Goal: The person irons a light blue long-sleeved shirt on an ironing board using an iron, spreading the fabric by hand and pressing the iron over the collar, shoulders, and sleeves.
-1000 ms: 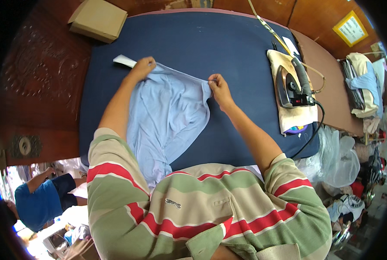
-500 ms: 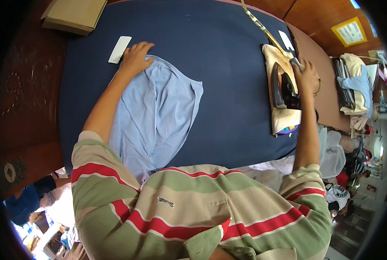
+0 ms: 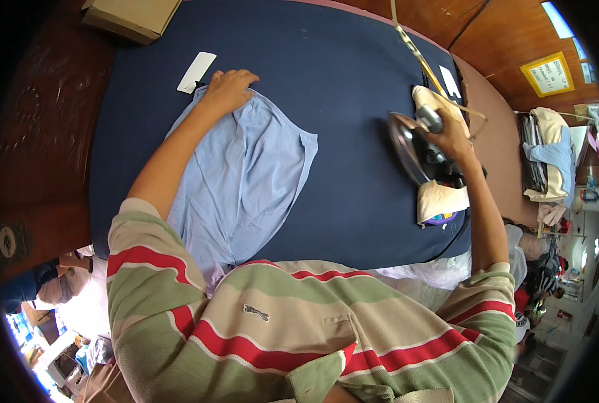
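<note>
A light blue garment (image 3: 245,181), creased in places, lies spread on the dark blue padded surface of the table. My left hand (image 3: 231,92) rests on its far left edge, palm down, fingers extended. On the right, my right hand (image 3: 452,138) is closed around the handle of a clothes iron (image 3: 420,156), which is slightly blurred and tilted. Under and beside the iron lies a folded cream cloth pad (image 3: 441,201), partly hidden by the iron and my hand.
A white card (image 3: 197,70) lies beyond my left hand, and another white card (image 3: 450,82) is at the far right. A cardboard box (image 3: 131,19) stands far left. From above, a wrapped cord (image 3: 417,57) runs toward the iron. Folded clothes (image 3: 549,156) are stacked at the right.
My right hand has taken the iron off the cream pad and shifted it a little left. My left hand stays on the garment's far edge, its fingers closer together. The whole view has shifted slightly.
</note>
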{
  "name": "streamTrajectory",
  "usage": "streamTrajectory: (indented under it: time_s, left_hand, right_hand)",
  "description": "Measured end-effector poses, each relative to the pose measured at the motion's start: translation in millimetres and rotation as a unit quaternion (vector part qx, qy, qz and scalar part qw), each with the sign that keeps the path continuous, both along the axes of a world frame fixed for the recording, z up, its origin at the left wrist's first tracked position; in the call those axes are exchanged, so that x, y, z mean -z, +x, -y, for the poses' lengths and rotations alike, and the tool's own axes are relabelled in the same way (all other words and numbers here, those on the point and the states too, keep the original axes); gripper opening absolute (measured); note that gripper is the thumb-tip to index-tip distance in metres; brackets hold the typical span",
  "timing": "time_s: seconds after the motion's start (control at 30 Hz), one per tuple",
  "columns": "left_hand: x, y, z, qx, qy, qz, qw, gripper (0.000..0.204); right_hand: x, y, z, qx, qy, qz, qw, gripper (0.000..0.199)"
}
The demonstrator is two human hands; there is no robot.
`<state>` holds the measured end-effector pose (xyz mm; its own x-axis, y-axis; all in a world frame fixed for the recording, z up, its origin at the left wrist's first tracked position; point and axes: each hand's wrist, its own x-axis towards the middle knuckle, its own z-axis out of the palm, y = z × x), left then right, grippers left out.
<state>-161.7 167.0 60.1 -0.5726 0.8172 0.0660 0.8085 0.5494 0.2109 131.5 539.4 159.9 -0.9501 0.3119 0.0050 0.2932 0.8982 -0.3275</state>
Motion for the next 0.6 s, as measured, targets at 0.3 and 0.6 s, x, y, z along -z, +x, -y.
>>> streamTrajectory:
  time_s: [0.3,0.6]
  left_hand:
    - [-6,-31,-2,0.002,-0.082,0.155,0.985,0.024]
    - [4,-74,-18,0.039,-0.090,0.261,0.960,0.019]
  right_hand:
    - [-7,-78,140,-0.130,-0.061,0.111,0.983,0.047]
    - [7,-101,170,-0.147,0.009,0.116,0.982,0.048]
